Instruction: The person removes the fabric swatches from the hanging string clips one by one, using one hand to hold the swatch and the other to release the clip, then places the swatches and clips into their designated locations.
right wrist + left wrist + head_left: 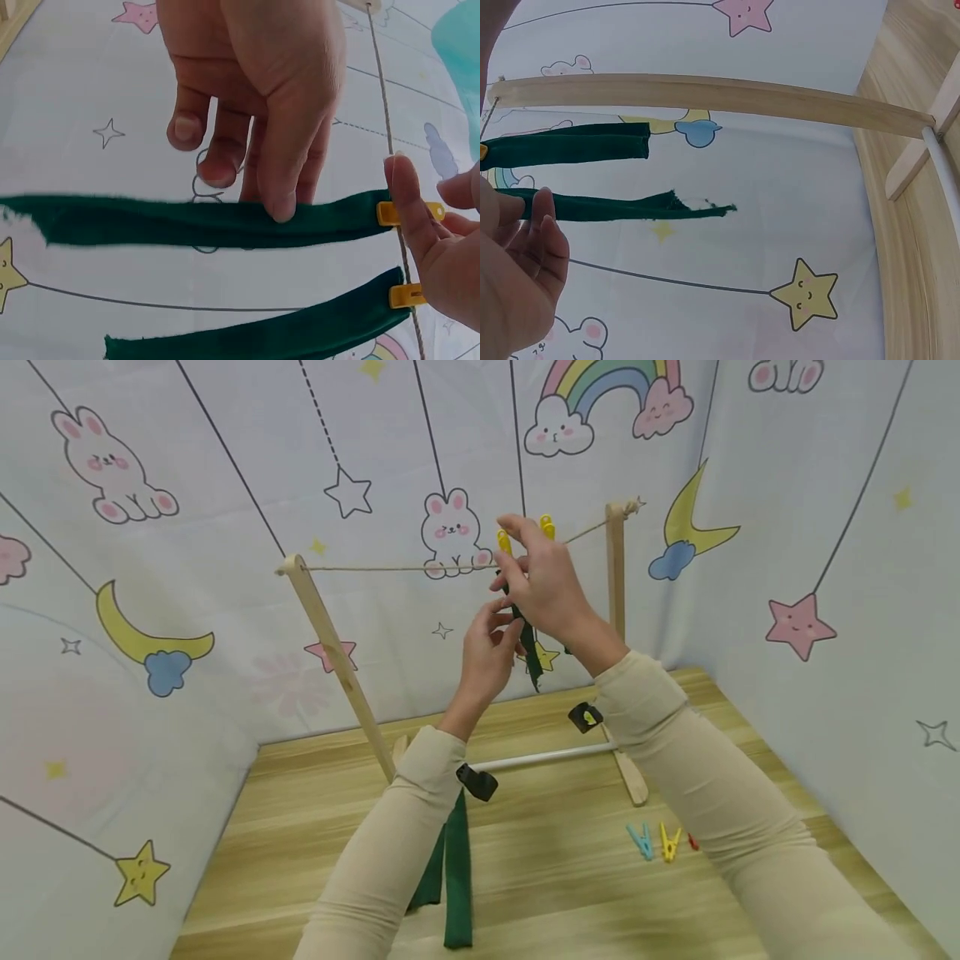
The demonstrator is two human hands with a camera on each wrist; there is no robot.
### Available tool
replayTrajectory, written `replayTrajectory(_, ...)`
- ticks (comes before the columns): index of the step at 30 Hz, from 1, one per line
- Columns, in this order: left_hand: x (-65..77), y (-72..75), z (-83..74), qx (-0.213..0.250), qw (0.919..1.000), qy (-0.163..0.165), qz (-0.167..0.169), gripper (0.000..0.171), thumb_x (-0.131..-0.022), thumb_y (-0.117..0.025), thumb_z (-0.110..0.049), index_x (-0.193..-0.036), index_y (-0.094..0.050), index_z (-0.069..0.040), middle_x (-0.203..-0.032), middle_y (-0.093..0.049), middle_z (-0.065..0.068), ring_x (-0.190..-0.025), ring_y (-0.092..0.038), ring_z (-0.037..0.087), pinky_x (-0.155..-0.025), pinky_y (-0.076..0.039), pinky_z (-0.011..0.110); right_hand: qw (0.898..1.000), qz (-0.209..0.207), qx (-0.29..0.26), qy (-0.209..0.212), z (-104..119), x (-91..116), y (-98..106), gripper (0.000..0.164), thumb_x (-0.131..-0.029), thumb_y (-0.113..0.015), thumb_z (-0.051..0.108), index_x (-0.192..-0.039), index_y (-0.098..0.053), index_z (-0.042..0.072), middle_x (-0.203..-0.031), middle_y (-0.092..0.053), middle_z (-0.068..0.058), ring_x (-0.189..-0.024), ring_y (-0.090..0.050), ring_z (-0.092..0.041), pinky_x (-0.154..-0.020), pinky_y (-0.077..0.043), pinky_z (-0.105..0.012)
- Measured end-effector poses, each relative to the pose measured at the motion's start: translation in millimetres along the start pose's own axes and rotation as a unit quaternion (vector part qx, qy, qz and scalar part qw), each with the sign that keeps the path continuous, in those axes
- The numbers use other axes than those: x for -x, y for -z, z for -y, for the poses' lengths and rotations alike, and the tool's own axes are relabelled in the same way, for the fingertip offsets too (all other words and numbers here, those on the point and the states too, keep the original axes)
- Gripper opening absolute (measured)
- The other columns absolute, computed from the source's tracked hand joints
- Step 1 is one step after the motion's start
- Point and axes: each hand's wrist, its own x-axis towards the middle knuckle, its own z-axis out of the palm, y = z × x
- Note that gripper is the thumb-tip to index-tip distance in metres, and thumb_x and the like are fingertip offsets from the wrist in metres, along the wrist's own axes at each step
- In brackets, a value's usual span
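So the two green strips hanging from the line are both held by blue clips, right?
No, the colour is off: the clips are yellow, not blue, as the right wrist view shows. The two green strips do hang from the line.

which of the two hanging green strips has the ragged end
The green strip held by the left hand: its lower end is jagged and frayed, whereas the other hanging strip ends in a nearly straight edge.

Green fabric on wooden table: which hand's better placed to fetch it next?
Left, probably: left hand is lower and looks nearer the fabric; right hand is higher, at a yellow plastic clip.
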Motion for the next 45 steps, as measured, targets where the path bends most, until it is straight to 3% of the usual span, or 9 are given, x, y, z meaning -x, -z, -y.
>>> replayTrajectory(3, 0.7, 0.3, 0.7, 0.006, 1.0000, -0.004, 0.000, 0.028, -0.103, -0.056, -0.012, -0.128, -0.058, 0.002, -0.108, -0.065, 0.016, -0.070, -0.061, 0.038, -0.054, -0.047, 0.023, 1.000, -0.013, -0.014, -0.018, 2, -1, -3, 0.039, -0.104, -0.053, 0.007, -0.141, -0.047, -0.004, -0.143, -0.053, -0.018, -0.074, -0.071, -0.021, -0.061, -0.053, -0.021)
replayTrajectory(10, 2.5, 1.5, 1.2, 0.001, 0.9998, -0.016, -0.009, 0.020, -0.102, -0.058, -0.011, -0.115, -0.063, 0.003, -0.100, -0.065, 0.015, -0.065, -0.061, 0.022, -0.054, -0.047, 0.023, 0.999, -0.012, -0.024, -0.037, 6, -3, -4, 0.038, -0.103, -0.052, 0.002, -0.140, -0.048, -0.007, -0.132, -0.055, -0.019, -0.069, -0.066, -0.022, -0.062, -0.053, -0.021)
replayTrajectory(14, 2.3, 1.8, -0.8, -0.007, 0.9997, -0.020, -0.012, 0.019, -0.102, -0.058, -0.010, -0.114, -0.063, 0.004, -0.101, -0.065, 0.015, -0.068, -0.062, 0.032, -0.055, -0.048, 0.022, 1.000, -0.005, -0.005, -0.028, 7, -4, -3, 0.035, -0.102, -0.050, -0.003, -0.136, -0.053, -0.009, -0.125, -0.052, -0.020, -0.068, -0.064, -0.022, -0.063, -0.052, -0.021)
replayTrajectory(19, 2.1, 0.8, -3.2, -0.026, 0.9994, -0.018, -0.016, 0.018, -0.102, -0.057, -0.009, -0.113, -0.064, 0.003, -0.101, -0.065, 0.014, -0.068, -0.063, 0.030, -0.058, -0.050, 0.023, 0.999, -0.024, 0.028, 0.017, 4, -3, -5, 0.021, -0.099, -0.050, -0.009, -0.110, -0.068, -0.008, -0.108, -0.054, -0.015, -0.064, -0.062, -0.020, -0.061, -0.049, -0.023)
replayTrajectory(24, 2.3, 0.3, -4.8, -0.029, 0.9992, -0.016, -0.022, 0.018, -0.102, -0.057, -0.009, -0.113, -0.064, 0.003, -0.101, -0.065, 0.014, -0.070, -0.063, 0.034, -0.059, -0.050, 0.024, 0.994, -0.076, 0.010, 0.078, -1, -4, -8, 0.018, -0.093, -0.050, -0.017, -0.096, -0.063, -0.006, -0.093, -0.054, -0.012, -0.055, -0.060, -0.017, -0.055, -0.045, -0.021)
replayTrajectory(28, 1.1, 1.2, -5.0, -0.031, 0.9987, -0.027, -0.029, 0.018, -0.101, -0.057, -0.008, -0.113, -0.065, 0.004, -0.099, -0.066, 0.014, -0.067, -0.063, 0.028, -0.059, -0.050, 0.024, 0.989, -0.098, -0.023, 0.108, -3, -7, -7, 0.019, -0.089, -0.047, -0.022, -0.087, -0.058, -0.006, -0.092, -0.059, -0.016, -0.051, -0.057, -0.016, -0.049, -0.044, -0.019)
replayTrajectory(33, -1.9, 7.2, -7.3, -0.030, 0.9979, -0.043, -0.040, 0.016, -0.100, -0.058, -0.007, -0.110, -0.065, 0.004, -0.096, -0.065, 0.014, -0.064, -0.062, 0.022, -0.059, -0.050, 0.025, 0.989, -0.095, -0.054, 0.097, 3, -14, -3, 0.020, -0.089, -0.043, -0.022, -0.083, -0.055, -0.008, -0.096, -0.061, -0.016, -0.052, -0.055, -0.013, -0.050, -0.045, -0.019)
replayTrajectory(37, -2.9, 11.0, -9.0, -0.028, 0.9979, -0.049, -0.030, 0.016, -0.101, -0.057, -0.006, -0.110, -0.065, 0.005, -0.097, -0.066, 0.015, -0.065, -0.063, 0.023, -0.061, -0.053, 0.029, 0.988, -0.106, -0.074, 0.081, 10, -20, 1, 0.019, -0.091, -0.042, -0.023, -0.082, -0.053, -0.009, -0.097, -0.059, -0.017, -0.052, -0.054, -0.013, -0.052, -0.046, -0.019)
replayTrajectory(45, 3.8, 11.5, -10.7, -0.021, 0.9989, -0.028, -0.030, 0.016, -0.101, -0.057, -0.007, -0.110, -0.065, 0.004, -0.097, -0.066, 0.014, -0.067, -0.063, 0.024, -0.062, -0.053, 0.026, 0.990, -0.102, -0.077, 0.054, 21, -25, 3, 0.016, -0.093, -0.043, -0.020, -0.084, -0.052, -0.011, -0.098, -0.056, -0.015, -0.064, -0.057, -0.015, -0.060, -0.050, -0.017)
